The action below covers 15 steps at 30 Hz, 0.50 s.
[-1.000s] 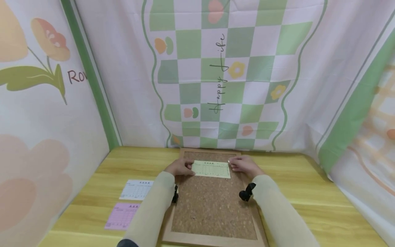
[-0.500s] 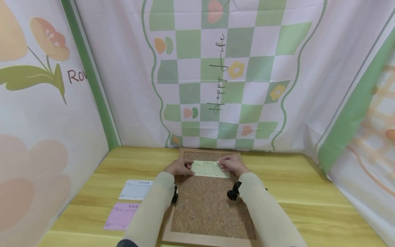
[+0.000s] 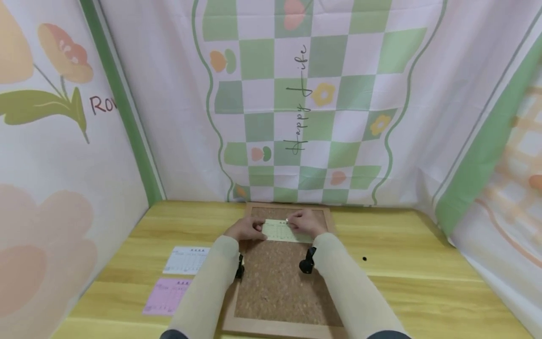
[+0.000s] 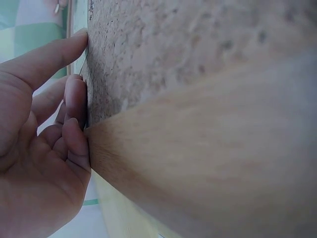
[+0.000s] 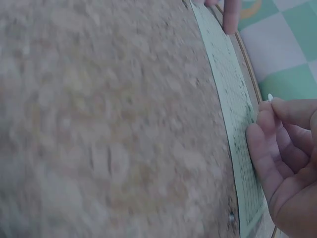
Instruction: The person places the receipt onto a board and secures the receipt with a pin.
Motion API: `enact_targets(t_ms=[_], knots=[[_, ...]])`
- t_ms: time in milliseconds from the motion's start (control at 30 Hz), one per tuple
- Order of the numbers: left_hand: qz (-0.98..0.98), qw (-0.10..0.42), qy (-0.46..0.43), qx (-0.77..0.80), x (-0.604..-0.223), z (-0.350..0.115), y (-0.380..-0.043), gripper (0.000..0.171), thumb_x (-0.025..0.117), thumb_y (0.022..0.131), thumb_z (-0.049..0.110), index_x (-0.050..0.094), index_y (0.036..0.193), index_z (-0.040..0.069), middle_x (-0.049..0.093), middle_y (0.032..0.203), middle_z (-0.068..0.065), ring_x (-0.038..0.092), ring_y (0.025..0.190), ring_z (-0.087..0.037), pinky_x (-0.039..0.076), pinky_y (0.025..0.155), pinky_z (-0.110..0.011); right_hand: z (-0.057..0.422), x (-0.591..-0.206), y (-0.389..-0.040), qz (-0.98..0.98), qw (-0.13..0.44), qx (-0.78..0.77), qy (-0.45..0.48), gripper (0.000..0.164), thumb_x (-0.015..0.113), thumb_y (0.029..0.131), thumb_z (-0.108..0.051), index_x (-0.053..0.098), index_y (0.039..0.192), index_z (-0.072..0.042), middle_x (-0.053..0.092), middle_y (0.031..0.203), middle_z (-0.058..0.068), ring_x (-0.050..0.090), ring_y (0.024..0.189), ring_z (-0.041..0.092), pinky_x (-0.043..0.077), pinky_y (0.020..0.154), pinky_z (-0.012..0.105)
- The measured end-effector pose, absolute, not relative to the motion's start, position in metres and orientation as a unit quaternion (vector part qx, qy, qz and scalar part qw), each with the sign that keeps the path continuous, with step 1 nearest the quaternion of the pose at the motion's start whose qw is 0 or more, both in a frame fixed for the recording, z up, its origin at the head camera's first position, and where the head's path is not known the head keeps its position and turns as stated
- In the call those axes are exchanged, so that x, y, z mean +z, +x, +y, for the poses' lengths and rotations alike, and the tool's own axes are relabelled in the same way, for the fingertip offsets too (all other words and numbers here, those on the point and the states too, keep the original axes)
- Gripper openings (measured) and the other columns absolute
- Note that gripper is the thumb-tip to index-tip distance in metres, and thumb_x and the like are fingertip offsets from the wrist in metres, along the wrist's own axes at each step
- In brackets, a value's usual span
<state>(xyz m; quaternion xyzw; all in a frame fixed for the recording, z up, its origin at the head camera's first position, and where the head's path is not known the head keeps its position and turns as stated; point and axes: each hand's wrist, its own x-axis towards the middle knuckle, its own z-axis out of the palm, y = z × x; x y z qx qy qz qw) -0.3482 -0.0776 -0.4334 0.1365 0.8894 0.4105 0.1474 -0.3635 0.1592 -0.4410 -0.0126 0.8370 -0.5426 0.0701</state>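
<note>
A pale yellow-green printed form slip lies across the upper part of the wood-framed cork board. My left hand rests at the slip's left edge, thumb and forefinger spread to its two corners. In the left wrist view that hand's other fingers bend against the board's frame. Over the slip's right half, my right hand pinches a small white pushpin between thumb and forefinger, near the top edge. Its other fingers curl close over the print and hide part of it.
A white form slip and a pink one lie on the wood-grain table left of the board, partly behind the left sleeve. A small black object sits on the right. A patterned curtain hangs behind.
My right hand has slid left along the slip, from its right edge to past its middle, still pinching the pushpin. The black object has come out from behind the right sleeve. My left hand stays put.
</note>
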Motion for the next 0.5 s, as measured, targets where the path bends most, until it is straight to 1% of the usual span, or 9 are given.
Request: enact_targets(t_ms=[133,233,400,500], knots=[[0.89,0.147,0.141,0.408,-0.433,-0.078,-0.346,0.065,0.078,0.088,0.01,0.049,0.145,0.0,0.06,0.1,-0.005,0.051,0.087,-0.015,0.044,0.076,-0.027,0.154,-0.448,-0.37,0.837,0.066,-0.543,-0.022,0.022,0.062,0.099,-0.011,0.072,0.108,0.007,0.063,0.081,0.008,0.058,0.072,0.015,0.053,0.065,0.03],[0.889,0.148,0.14,0.41,-0.431,-0.078,-0.344,0.064,0.077,0.088,0.01,0.049,0.145,-0.001,0.06,0.102,-0.006,0.051,0.088,-0.015,0.045,0.078,-0.028,0.152,-0.451,-0.374,0.833,0.059,-0.549,-0.01,0.019,0.063,0.097,-0.007,0.073,0.104,0.008,0.06,0.074,0.004,0.055,0.067,0.014,0.049,0.06,0.027],[0.889,0.146,0.137,0.411,-0.427,-0.077,-0.341,0.064,0.077,0.089,0.01,0.049,0.145,-0.001,0.061,0.105,-0.009,0.051,0.089,-0.016,0.044,0.08,-0.028,0.148,-0.449,-0.374,0.837,0.059,-0.544,0.01,0.019,0.064,0.094,-0.003,0.073,0.106,0.009,0.061,0.074,0.003,0.055,0.065,0.013,0.048,0.059,0.025],[0.889,0.147,0.139,0.411,-0.425,-0.077,-0.34,0.064,0.076,0.089,0.009,0.048,0.145,-0.002,0.06,0.106,-0.01,0.051,0.09,-0.017,0.044,0.08,-0.028,0.146,-0.448,-0.375,0.844,0.059,-0.532,0.021,0.019,0.065,0.094,-0.004,0.073,0.107,0.007,0.064,0.075,0.003,0.056,0.066,0.012,0.048,0.059,0.025]])
